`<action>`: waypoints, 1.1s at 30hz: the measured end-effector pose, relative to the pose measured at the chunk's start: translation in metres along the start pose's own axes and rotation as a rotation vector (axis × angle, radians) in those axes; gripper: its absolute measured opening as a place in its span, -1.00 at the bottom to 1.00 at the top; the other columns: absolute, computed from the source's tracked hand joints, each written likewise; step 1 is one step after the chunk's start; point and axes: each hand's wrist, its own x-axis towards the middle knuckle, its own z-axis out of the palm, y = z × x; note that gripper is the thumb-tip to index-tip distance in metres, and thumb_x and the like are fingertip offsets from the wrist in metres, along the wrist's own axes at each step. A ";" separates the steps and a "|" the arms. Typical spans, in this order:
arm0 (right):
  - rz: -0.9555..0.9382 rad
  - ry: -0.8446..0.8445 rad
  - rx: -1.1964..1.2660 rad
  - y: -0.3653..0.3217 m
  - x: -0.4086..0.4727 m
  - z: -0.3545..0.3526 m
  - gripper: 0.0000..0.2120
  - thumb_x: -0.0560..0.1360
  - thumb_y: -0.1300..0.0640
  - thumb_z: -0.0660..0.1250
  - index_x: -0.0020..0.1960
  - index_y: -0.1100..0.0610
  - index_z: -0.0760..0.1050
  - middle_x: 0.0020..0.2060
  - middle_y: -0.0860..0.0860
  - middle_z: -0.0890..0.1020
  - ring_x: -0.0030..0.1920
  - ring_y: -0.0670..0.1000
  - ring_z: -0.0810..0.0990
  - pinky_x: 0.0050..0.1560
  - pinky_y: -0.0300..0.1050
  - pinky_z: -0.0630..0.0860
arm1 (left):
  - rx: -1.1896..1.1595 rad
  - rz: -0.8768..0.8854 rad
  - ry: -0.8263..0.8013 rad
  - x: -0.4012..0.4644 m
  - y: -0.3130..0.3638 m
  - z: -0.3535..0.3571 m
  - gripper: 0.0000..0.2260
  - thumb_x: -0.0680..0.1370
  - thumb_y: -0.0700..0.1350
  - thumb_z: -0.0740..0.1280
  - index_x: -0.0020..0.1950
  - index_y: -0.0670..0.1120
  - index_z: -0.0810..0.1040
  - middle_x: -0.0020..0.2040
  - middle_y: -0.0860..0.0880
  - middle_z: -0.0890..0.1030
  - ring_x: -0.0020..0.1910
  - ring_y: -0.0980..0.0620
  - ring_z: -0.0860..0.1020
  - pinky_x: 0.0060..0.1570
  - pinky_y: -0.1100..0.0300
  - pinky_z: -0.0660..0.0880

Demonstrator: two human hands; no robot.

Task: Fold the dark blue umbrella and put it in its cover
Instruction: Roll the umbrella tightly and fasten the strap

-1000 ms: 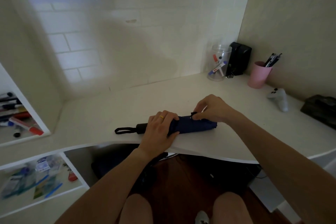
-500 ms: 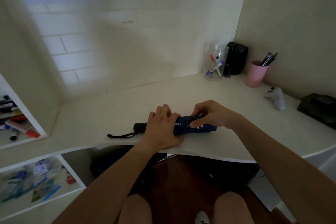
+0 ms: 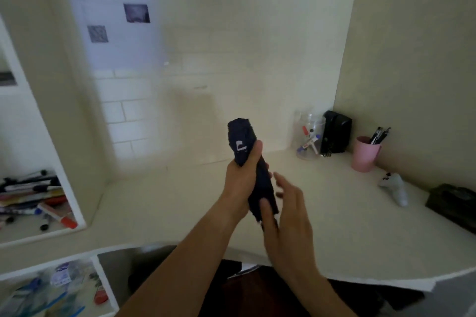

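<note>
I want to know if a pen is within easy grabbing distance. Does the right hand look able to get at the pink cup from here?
Probably yes. The right hand is open beside the umbrella, and bare desk lies between it and the pink cup; nothing blocks the way.

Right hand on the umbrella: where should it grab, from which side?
Likely the lower half of the umbrella, from its right side. The left hand already grips the middle, holding it tilted upright, and the right hand is open beside that exposed part.

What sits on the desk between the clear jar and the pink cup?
A black box-like object stands between the clear jar and the pink cup, against the wall, in the head view.
</note>
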 end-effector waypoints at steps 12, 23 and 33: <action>0.363 -0.470 0.946 -0.039 0.016 -0.060 -0.67 0.54 0.10 0.32 0.29 -0.06 0.56 -0.12 0.20 0.69 -0.41 0.13 0.48 -0.42 -0.03 0.46 | -0.531 0.018 -0.549 -0.027 0.059 -0.030 -0.70 0.43 -0.01 0.50 0.07 -0.16 0.63 -0.02 -0.12 0.68 -0.05 -0.11 0.69 -0.03 0.06 0.62; 0.118 -0.350 0.251 -0.041 -0.006 -0.063 -0.52 0.50 -0.21 0.26 0.37 -0.46 0.21 -0.13 -0.29 0.68 -0.19 -0.20 0.67 -0.18 -0.29 0.53 | -0.385 0.115 -0.235 -0.031 0.087 -0.007 -0.70 0.52 -0.01 0.45 -0.30 -0.05 0.42 -0.43 0.03 0.37 -0.55 0.08 0.35 -0.44 0.21 0.40; 0.551 -0.475 1.021 -0.052 0.005 -0.073 -0.68 0.52 -0.02 0.30 0.12 0.18 0.61 -0.29 0.30 0.57 -0.59 0.07 0.34 -0.59 -0.18 0.29 | -0.387 0.070 -0.436 -0.048 0.049 -0.003 -0.85 0.51 -0.16 0.47 -0.15 -0.11 0.52 -0.32 -0.04 0.45 -0.42 0.03 0.45 -0.28 0.15 0.51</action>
